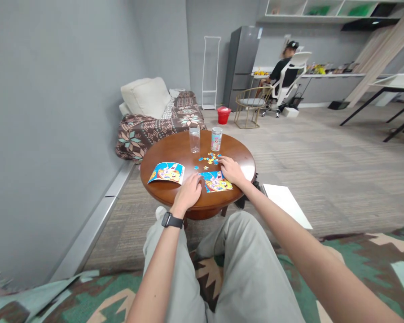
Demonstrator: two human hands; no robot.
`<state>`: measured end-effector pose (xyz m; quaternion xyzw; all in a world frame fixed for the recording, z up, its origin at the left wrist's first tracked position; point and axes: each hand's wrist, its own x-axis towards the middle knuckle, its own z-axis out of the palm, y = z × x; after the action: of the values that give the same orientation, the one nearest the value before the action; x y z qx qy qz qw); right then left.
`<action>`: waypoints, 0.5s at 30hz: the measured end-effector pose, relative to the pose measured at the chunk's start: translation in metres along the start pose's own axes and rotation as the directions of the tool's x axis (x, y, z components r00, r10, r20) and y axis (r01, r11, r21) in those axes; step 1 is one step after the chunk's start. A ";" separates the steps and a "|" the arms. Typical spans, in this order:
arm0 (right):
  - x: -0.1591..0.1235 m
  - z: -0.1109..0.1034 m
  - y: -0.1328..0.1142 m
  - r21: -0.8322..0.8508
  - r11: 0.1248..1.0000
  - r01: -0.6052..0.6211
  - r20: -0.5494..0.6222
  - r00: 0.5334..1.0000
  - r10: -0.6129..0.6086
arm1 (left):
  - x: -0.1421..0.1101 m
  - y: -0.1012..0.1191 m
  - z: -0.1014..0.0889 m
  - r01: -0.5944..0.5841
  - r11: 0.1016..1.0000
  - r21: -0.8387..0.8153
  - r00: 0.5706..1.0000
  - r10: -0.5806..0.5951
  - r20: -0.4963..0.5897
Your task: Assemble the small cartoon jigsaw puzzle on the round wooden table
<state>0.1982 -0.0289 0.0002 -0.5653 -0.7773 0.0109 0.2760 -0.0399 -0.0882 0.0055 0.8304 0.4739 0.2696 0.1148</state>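
On the round table [171,148], between your left hand [189,192] and right hand [232,171]: one puzzle picture [216,183]. Loose pieces [211,159], by the right; both grips unclear.

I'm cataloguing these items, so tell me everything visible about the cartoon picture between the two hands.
The cartoon picture lies flat on the round brown table, roughly rectangular, blue, yellow and pink, apparently card. The right hand overlaps its upper right corner in view; the left hand is beside its left edge; contact is unclear. Small loose puzzle pieces lie beyond it.
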 end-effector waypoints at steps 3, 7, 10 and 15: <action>0.002 0.000 0.001 0.030 0.999 -0.039 0.031 0.999 0.038 | 0.000 -0.001 0.003 0.006 1.000 0.028 1.000 -0.006 -0.010; 0.007 0.002 0.009 0.133 0.989 -0.069 0.025 0.997 0.067 | -0.002 0.001 0.003 0.017 0.999 0.046 1.000 -0.017 0.001; 0.009 0.003 0.017 0.267 0.959 -0.097 0.034 0.995 0.092 | -0.003 0.003 0.002 0.015 0.999 0.046 1.000 -0.015 0.001; 0.012 0.006 0.024 0.345 0.929 -0.137 -0.012 0.989 0.150 | -0.003 0.004 0.002 0.006 0.998 0.061 1.000 -0.007 0.003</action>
<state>0.2139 -0.0078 -0.0078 -0.5640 -0.7146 0.1557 0.3834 -0.0372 -0.0922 0.0050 0.8324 0.4843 0.2532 0.0912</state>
